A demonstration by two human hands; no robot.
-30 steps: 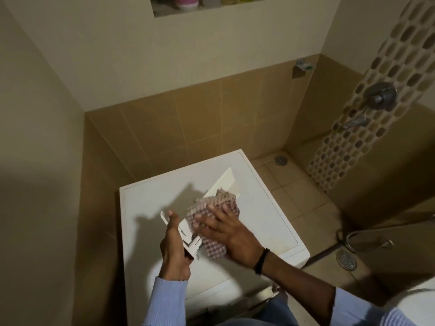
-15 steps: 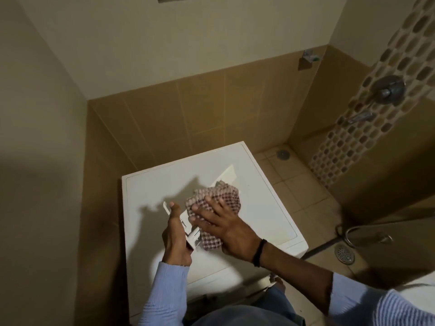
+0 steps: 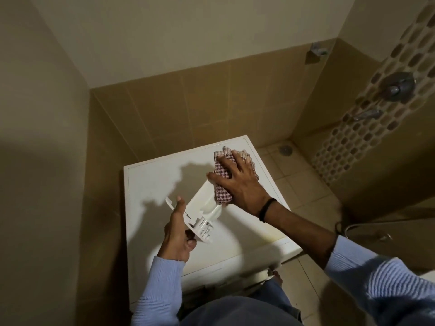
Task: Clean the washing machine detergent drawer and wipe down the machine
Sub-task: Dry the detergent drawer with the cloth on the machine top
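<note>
A white washing machine stands in the corner, seen from above. Over its top my left hand grips the near end of the white detergent drawer, which slants up toward the far right. My right hand lies with spread fingers on a red-and-white checked cloth, pressing it onto the drawer's far end near the machine's back right corner. A black band circles my right wrist.
Tiled walls close in behind and to the left of the machine. To the right lies the tiled shower floor with a drain, a mosaic wall strip with a tap, and a hose on the floor.
My right hand has slid the cloth from the drawer's middle up to its far end, toward the back right corner. The drawer's inner trough now shows. My left hand keeps its hold.
</note>
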